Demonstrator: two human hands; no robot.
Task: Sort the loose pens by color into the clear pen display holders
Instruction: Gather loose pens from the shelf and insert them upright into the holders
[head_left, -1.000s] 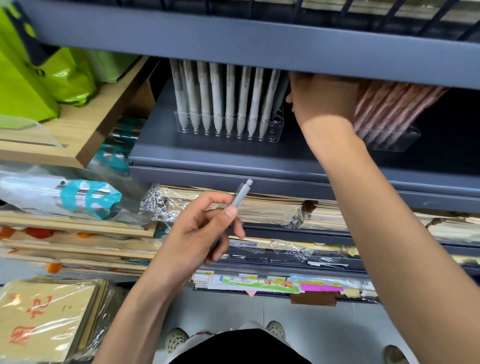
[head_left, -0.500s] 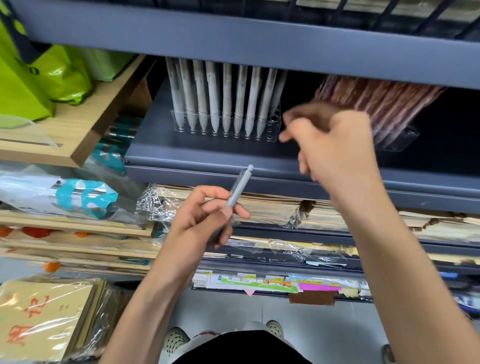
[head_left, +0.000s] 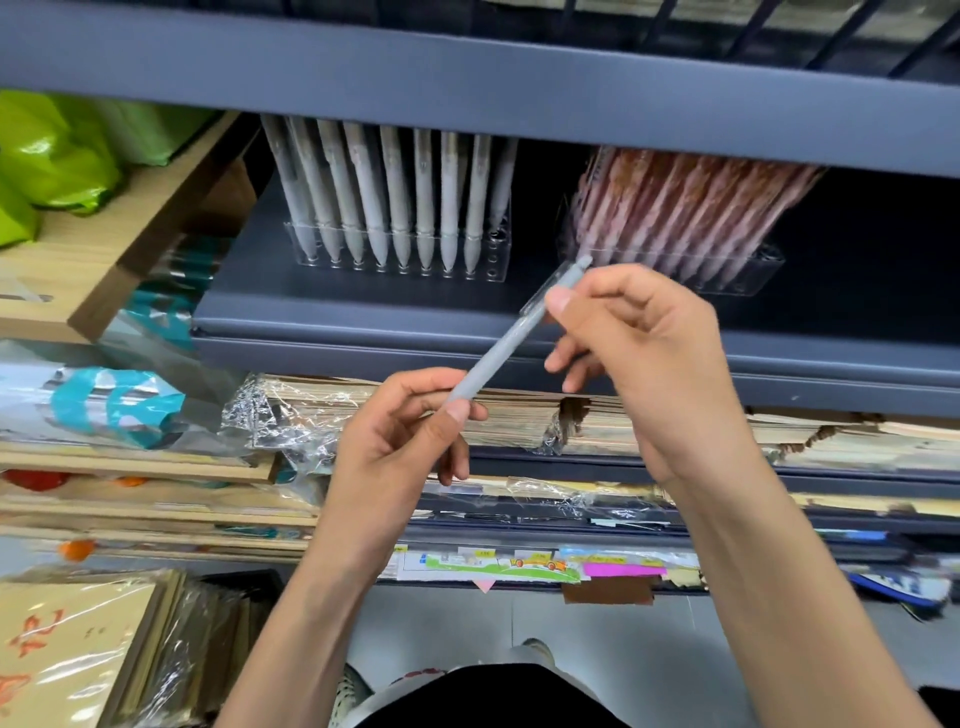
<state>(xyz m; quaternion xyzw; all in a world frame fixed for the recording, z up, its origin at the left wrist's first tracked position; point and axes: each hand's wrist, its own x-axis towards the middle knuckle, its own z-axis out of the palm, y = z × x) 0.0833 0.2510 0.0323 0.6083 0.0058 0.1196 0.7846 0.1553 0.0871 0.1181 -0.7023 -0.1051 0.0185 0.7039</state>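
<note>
Shelf (head_left: 467, 78) hides racked pens' (head_left: 396, 197) tops; left hand (head_left: 400, 447), right hand (head_left: 654, 358) pinch grey pen (head_left: 511, 340).

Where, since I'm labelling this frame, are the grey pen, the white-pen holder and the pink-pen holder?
grey pen (head_left: 496, 356), head view, middle of its barrel.
white-pen holder (head_left: 496, 260), head view, clear right end with empty holes.
pink-pen holder (head_left: 759, 275), head view, clear right end.

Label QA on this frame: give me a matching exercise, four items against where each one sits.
1 grey pen
2 white pens
3 reddish-brown pens
4 green bag

A in the right clear holder
B far left of the view
C in the left clear holder
D pinched by left hand and right hand

Pairs: 1-D, 2-C, 3-A, 4-B
</note>
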